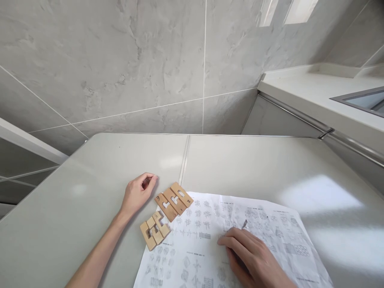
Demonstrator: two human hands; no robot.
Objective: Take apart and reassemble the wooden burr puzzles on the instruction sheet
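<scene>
My left hand (139, 190) rests on the table left of the wooden pieces, fingers curled in and thumb against the index finger; nothing shows in it. Just to its right, several flat notched wooden puzzle pieces (177, 202) lie side by side, with handwritten numbers on them. A second, paler group of notched wooden pieces (151, 236) lies below, on the paper's left edge. My right hand (250, 254) lies on the printed sheet (210, 244), fingers loosely bent and thumb apart, with nothing visible in it. The sheet carries rows of small assembly drawings.
A pale table (90, 176) with a seam stretches to a grey tiled wall (150, 60). A white counter (309, 88) stands at the right. Beyond my right hand's knuckles is a small dark torn-looking spot (245, 224) on the paper.
</scene>
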